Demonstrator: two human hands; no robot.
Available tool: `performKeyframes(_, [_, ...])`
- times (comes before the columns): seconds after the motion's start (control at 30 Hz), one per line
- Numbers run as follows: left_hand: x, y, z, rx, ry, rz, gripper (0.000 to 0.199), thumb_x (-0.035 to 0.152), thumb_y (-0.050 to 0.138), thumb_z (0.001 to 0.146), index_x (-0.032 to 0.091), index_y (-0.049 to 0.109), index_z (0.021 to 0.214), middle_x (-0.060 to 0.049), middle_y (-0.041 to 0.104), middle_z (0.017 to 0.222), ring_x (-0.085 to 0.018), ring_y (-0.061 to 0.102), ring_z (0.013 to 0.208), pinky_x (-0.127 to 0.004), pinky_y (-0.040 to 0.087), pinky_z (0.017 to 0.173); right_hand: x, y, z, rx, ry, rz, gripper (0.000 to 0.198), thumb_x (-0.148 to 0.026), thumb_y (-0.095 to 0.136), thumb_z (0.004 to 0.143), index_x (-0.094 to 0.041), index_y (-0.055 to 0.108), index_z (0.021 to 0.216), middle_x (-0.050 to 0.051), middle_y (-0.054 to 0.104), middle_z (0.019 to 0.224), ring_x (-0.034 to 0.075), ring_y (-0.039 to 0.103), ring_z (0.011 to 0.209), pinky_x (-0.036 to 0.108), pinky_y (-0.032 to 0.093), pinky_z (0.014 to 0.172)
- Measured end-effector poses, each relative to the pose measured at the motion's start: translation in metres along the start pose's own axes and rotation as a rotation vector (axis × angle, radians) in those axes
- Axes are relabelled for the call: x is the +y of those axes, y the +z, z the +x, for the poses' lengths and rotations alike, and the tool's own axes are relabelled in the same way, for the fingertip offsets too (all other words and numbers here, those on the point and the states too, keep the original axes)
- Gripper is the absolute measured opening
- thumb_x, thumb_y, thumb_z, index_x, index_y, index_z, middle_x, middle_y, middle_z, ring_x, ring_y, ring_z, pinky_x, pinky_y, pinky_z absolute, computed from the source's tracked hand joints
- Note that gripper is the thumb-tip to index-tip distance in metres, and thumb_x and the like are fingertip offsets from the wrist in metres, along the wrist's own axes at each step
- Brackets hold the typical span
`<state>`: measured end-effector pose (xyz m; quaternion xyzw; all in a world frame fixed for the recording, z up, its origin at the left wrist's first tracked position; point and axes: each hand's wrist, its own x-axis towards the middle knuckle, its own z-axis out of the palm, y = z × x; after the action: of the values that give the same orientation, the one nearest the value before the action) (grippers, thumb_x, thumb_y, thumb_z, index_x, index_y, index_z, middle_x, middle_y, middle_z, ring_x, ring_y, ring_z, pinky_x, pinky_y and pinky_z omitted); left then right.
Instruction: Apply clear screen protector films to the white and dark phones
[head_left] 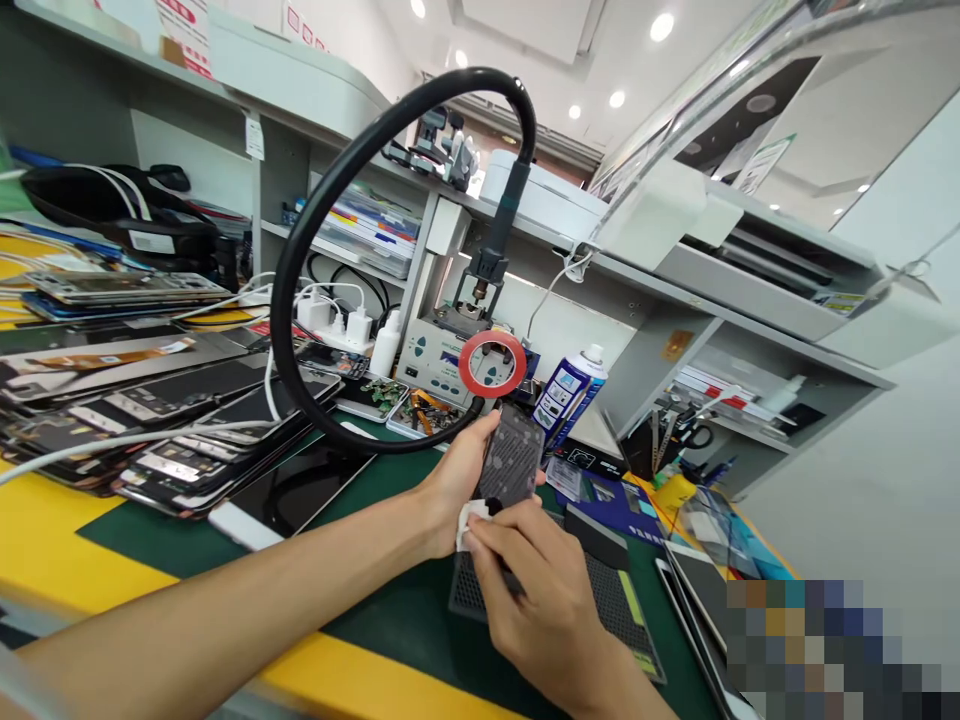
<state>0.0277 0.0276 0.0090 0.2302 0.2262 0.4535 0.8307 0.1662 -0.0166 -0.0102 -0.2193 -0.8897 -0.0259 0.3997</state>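
Observation:
My left hand (453, 480) is wrapped round a dark, flat, phone-sized slab (513, 455) with a mottled surface, held tilted above the bench. Its exact kind is not clear. Pinched in the fingers of my right hand (536, 590) is a small white wipe (471, 520), pressed at the slab's lower left edge. A dark spot shows beside the wipe. Beneath both hands lies a grey perforated mat (619, 610) on the green work mat (382, 610).
Several opened phones and screens (202, 430) are piled at the left. A hot-air station (431, 360) with a thick looping black hose (289, 270) stands ahead, beside a red tape roll (492, 364) and a blue-and-white spray can (574, 390). Tablets (697, 620) lie at the right.

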Motion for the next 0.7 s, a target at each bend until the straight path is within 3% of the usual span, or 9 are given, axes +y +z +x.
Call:
performKeyframes(0.37, [0.020,0.014,-0.016,-0.033,0.132,0.013,0.056,0.056,0.037,0.094,0.011,0.065,0.111,-0.015,0.073,0.093,-0.026,0.070,0.068,-0.041,0.058,0.066,0.007,-0.022,0.000,-0.009,0.023,0.013,0.013,-0.009,0.057,0.086,-0.017,0.064,0.091,0.007,0.062,0.078,0.018,0.057,0.071,0.031,0.047,0.063])
performKeyframes(0.63, [0.019,0.020,-0.019,0.184,0.161,0.249,0.048,0.046,0.044,0.095,0.008,0.062,0.118,-0.012,0.076,0.094,-0.027,0.073,0.076,-0.040,0.060,0.068,0.018,-0.022,0.004,0.086,0.116,-0.013,0.014,-0.017,0.053,0.090,-0.017,0.066,0.089,0.007,0.068,0.078,0.017,0.062,0.073,0.029,0.050,0.067])
performKeyframes(0.7, [0.014,0.024,-0.019,0.274,0.120,0.268,0.042,0.043,0.047,0.094,0.010,0.063,0.114,-0.008,0.076,0.082,-0.026,0.073,0.070,-0.039,0.059,0.062,0.024,-0.021,0.003,0.122,0.167,-0.034,0.017,-0.019,0.050,0.092,-0.017,0.067,0.091,0.007,0.069,0.079,0.017,0.063,0.075,0.029,0.051,0.072])
